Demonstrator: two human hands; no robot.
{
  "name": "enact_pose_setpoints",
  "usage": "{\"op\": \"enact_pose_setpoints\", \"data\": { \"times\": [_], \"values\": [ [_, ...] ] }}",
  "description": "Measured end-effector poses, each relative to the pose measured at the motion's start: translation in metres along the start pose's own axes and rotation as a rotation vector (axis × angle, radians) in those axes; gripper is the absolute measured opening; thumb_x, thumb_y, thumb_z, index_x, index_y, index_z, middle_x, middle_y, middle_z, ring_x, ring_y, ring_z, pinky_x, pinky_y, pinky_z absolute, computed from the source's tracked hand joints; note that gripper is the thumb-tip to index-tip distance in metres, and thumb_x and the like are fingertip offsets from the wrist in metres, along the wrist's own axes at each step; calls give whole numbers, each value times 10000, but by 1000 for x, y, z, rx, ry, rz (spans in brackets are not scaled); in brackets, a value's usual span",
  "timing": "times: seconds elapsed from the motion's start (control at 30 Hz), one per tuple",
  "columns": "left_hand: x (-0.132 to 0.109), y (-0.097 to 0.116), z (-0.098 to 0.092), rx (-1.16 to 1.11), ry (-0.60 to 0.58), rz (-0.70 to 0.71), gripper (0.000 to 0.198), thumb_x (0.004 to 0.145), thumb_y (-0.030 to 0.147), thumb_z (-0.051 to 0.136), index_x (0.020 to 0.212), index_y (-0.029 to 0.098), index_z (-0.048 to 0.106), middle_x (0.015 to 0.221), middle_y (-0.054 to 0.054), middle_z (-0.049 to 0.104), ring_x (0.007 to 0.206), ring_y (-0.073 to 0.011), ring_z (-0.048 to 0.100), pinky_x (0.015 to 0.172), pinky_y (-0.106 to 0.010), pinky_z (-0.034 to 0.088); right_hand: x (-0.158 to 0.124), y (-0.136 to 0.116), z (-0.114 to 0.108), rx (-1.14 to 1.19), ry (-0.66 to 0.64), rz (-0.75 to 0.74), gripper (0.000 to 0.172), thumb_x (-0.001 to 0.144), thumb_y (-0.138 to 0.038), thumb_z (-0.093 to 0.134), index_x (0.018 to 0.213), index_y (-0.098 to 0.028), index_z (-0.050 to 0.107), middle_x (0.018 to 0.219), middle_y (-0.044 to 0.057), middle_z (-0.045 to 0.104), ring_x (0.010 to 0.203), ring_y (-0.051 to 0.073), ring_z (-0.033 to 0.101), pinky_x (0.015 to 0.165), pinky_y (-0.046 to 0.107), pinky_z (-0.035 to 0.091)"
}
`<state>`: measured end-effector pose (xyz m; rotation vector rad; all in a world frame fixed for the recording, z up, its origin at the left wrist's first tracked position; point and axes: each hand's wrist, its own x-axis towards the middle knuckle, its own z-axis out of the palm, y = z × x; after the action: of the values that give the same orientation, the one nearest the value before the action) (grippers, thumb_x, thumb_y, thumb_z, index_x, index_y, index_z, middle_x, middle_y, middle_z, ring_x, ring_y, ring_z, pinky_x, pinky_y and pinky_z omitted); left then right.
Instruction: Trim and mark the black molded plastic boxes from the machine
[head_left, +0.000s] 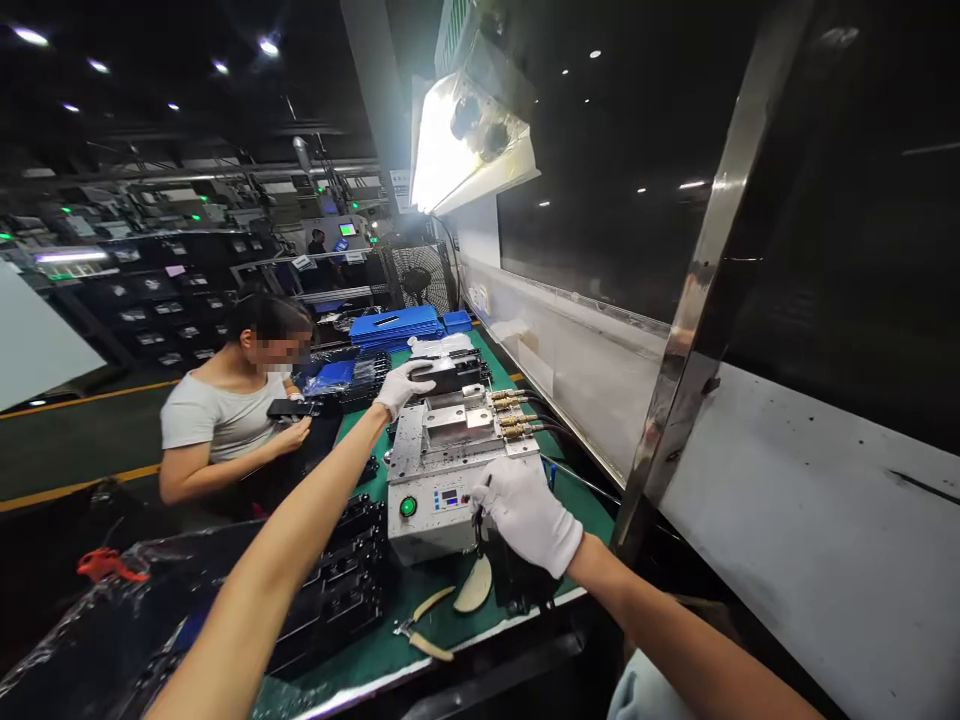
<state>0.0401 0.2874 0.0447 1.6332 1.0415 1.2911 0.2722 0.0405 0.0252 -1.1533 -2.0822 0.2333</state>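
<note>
My left hand [405, 388], in a white glove, reaches to the far left side of a grey metal fixture [409, 445]. Its fingers are curled around the near end of a long black part [454, 375] behind the fixture. My right hand [521, 510], also gloved, is at the front of the machine box [424, 530], beside its small display [450, 497]. The fingers of this hand are bent together around something dark and thin, mostly hidden. Below them a black piece [517, 575] lies at the table's front edge.
Nippers with pale handles [424, 625] and a cream curved piece [474, 585] lie on the green table [589, 515]. Black parts [330, 590] are piled at left. Brass-fitted hoses [517, 425] leave the fixture's right. A co-worker [225, 420] sits across, holding a black part. A lamp [465, 140] hangs above.
</note>
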Motion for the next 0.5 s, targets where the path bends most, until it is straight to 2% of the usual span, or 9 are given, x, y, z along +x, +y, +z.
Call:
{"op": "enact_pose_setpoints", "data": {
  "times": [0.1, 0.3, 0.5],
  "values": [
    [15, -20, 10, 17, -73, -11, 884, 455, 399, 979, 1222, 60, 700, 1306, -188, 674, 1165, -334, 598, 1011, -434, 483, -3, 5, 9, 60, -118, 25, 320, 1033, -317, 508, 797, -168, 664, 800, 54, 684, 759, 171, 618, 713, 290, 451],
    [26, -33, -2, 74, -153, -13, 971, 480, 494, 961, 1292, 52, 666, 1284, -197, 686, 1139, -331, 610, 1011, -455, 472, -8, 15, 12, 86, -266, 2, 377, 1048, -361, 471, 807, -166, 686, 827, 53, 682, 761, 158, 605, 726, 271, 443],
    [26, -49, -8, 173, -211, 46, 821, 522, 492, 915, 1245, 152, 726, 1350, -143, 658, 1246, -357, 579, 1017, -460, 503, -4, 19, 19, -29, -463, -57, 388, 1024, -397, 506, 806, -149, 709, 792, 68, 677, 764, 178, 587, 736, 286, 424]
  ]
}}
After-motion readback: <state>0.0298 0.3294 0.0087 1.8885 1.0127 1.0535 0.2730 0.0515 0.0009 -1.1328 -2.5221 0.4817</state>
